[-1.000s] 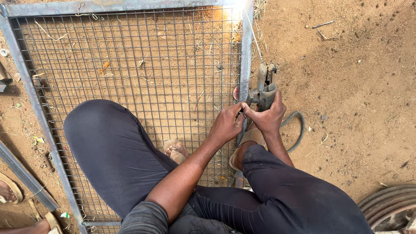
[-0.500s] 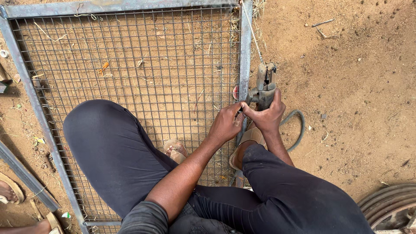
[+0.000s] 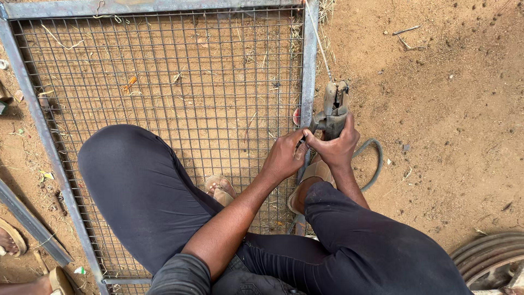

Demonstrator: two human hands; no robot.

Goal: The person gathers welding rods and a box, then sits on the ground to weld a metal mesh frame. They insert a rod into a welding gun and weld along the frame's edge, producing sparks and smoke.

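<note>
My right hand [image 3: 337, 146] grips grey welding electrode holder [image 3: 333, 108]; left hand [image 3: 284, 158] pinches near its jaw, seating thin rod [image 3: 318, 41]. Next: steady tip on grey steel mesh frame [image 3: 309, 60].

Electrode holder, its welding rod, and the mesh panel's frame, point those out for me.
electrode holder [image 3: 334, 106], head view, on its grey clamp body.
welding rod [image 3: 319, 43], head view, mid-length of the thin rod.
metal frame [image 3: 309, 65], head view, right-hand bar.

A coiled hose [image 3: 491, 257] lies on sandy ground [image 3: 447, 109] (a sandalled foot [image 3: 11, 240] nearby).
</note>
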